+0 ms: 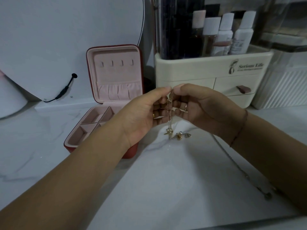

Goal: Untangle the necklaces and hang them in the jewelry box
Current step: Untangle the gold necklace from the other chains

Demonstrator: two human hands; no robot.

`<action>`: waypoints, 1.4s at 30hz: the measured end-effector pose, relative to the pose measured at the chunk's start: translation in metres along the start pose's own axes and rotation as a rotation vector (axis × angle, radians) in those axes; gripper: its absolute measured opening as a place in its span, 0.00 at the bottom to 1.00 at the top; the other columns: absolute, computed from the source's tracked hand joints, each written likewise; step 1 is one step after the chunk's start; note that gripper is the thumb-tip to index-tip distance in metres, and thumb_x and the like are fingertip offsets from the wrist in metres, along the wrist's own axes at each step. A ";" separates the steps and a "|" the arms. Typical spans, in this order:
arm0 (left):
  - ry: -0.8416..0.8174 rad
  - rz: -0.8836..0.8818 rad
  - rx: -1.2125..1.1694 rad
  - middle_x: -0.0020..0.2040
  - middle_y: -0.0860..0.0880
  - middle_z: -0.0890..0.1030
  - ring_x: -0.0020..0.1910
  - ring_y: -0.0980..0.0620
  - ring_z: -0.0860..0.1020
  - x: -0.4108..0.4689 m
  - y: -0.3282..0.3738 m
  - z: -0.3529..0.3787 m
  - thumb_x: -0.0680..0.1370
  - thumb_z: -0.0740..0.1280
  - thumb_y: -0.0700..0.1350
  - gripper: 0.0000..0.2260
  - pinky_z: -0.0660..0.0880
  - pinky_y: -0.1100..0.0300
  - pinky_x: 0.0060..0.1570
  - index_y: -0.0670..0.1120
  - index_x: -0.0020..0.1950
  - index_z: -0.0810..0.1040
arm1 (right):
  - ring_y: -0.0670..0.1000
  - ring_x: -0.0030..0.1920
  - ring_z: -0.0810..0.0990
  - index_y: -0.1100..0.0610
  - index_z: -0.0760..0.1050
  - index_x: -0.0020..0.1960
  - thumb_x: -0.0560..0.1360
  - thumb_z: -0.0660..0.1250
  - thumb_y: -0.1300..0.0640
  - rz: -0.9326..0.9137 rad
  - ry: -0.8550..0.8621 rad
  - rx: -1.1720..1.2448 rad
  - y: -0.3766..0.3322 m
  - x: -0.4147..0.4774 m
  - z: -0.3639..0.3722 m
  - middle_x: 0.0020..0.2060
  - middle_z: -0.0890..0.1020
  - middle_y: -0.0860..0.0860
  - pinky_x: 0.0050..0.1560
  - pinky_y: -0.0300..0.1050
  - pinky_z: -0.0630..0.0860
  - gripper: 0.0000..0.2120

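A thin gold necklace chain (169,112) hangs between my two hands above the marble counter. My left hand (146,112) pinches its top from the left and my right hand (197,107) pinches it from the right, fingertips almost touching. The pendants (178,135) at the chain's lower end lie bunched on the counter. A second silver chain (240,170) trails along the counter under my right forearm. The red jewelry box (114,75) stands open at the left, its pink lid upright with several bare hooks (117,63).
A cream cosmetic organizer (214,77) with drawers and bottles stands right behind my hands. A round mirror (66,39) with a black cable leans at the back left. A ribbed white container (285,87) is at the far right. The counter's front edge runs near the bottom right.
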State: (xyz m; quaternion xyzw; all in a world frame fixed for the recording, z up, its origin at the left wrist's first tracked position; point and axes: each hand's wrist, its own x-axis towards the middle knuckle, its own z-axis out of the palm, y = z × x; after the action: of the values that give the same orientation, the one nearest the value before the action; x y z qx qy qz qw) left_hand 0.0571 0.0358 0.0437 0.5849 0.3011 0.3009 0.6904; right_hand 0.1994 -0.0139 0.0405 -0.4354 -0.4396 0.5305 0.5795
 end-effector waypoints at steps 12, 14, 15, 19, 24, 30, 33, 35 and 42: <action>0.058 0.035 0.086 0.27 0.53 0.67 0.24 0.58 0.62 -0.002 0.004 -0.001 0.76 0.67 0.49 0.11 0.60 0.67 0.24 0.48 0.36 0.73 | 0.50 0.32 0.79 0.62 0.69 0.45 0.79 0.56 0.65 -0.051 0.064 -0.126 -0.002 -0.003 0.006 0.36 0.75 0.59 0.35 0.43 0.78 0.06; 0.041 0.000 0.096 0.29 0.53 0.66 0.25 0.58 0.60 -0.002 0.005 -0.003 0.76 0.67 0.48 0.10 0.56 0.66 0.24 0.48 0.37 0.72 | 0.45 0.26 0.68 0.59 0.66 0.43 0.78 0.56 0.63 -0.002 0.021 -0.043 -0.003 -0.002 0.003 0.35 0.68 0.55 0.25 0.37 0.65 0.05; 0.040 -0.011 0.084 0.29 0.52 0.67 0.25 0.58 0.60 -0.002 0.006 -0.004 0.77 0.66 0.47 0.09 0.55 0.66 0.25 0.48 0.37 0.71 | 0.44 0.25 0.63 0.57 0.66 0.41 0.77 0.57 0.63 0.018 0.010 -0.027 -0.003 -0.002 0.001 0.34 0.67 0.53 0.22 0.35 0.59 0.06; 0.101 -0.029 -0.053 0.31 0.50 0.67 0.24 0.57 0.59 0.002 0.003 -0.008 0.73 0.62 0.37 0.10 0.54 0.65 0.23 0.47 0.33 0.67 | 0.42 0.24 0.58 0.55 0.66 0.38 0.73 0.64 0.60 0.071 -0.049 0.004 -0.007 -0.004 -0.003 0.33 0.68 0.48 0.21 0.32 0.55 0.08; 0.203 -0.035 -0.127 0.32 0.49 0.70 0.22 0.58 0.61 0.007 -0.004 -0.010 0.76 0.65 0.39 0.10 0.55 0.67 0.20 0.46 0.35 0.71 | 0.42 0.23 0.57 0.56 0.68 0.38 0.78 0.61 0.63 0.069 -0.070 -0.063 -0.009 -0.006 -0.002 0.28 0.65 0.45 0.21 0.32 0.54 0.10; 0.098 -0.019 -0.269 0.33 0.51 0.74 0.22 0.59 0.61 0.006 0.005 -0.015 0.71 0.69 0.47 0.08 0.55 0.70 0.20 0.47 0.37 0.72 | 0.42 0.26 0.64 0.62 0.77 0.47 0.79 0.61 0.64 0.066 0.009 -0.280 -0.001 -0.007 -0.003 0.29 0.71 0.49 0.25 0.33 0.61 0.06; 0.014 0.005 -0.280 0.32 0.52 0.74 0.20 0.59 0.60 0.003 0.007 -0.013 0.71 0.68 0.48 0.06 0.53 0.70 0.19 0.46 0.39 0.73 | 0.44 0.32 0.74 0.58 0.80 0.44 0.78 0.65 0.60 0.070 -0.009 -0.304 0.000 -0.006 -0.005 0.35 0.75 0.53 0.34 0.35 0.74 0.06; -0.026 0.017 -0.267 0.29 0.54 0.72 0.20 0.59 0.59 0.001 0.009 -0.013 0.71 0.66 0.48 0.05 0.50 0.69 0.20 0.47 0.40 0.74 | 0.45 0.36 0.78 0.58 0.80 0.43 0.77 0.66 0.60 0.076 -0.049 -0.269 0.000 -0.006 -0.005 0.36 0.78 0.53 0.40 0.36 0.77 0.06; -0.087 0.058 -0.256 0.25 0.55 0.60 0.20 0.60 0.55 -0.004 0.016 -0.015 0.70 0.66 0.48 0.06 0.47 0.66 0.21 0.48 0.36 0.80 | 0.46 0.38 0.77 0.55 0.84 0.41 0.68 0.69 0.57 0.050 -0.133 -0.203 -0.002 -0.008 -0.004 0.37 0.80 0.53 0.46 0.36 0.77 0.05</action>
State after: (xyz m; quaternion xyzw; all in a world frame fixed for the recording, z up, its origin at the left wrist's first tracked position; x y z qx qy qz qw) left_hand 0.0419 0.0440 0.0575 0.5129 0.2131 0.3312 0.7628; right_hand 0.2029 -0.0217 0.0411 -0.4663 -0.5175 0.5252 0.4888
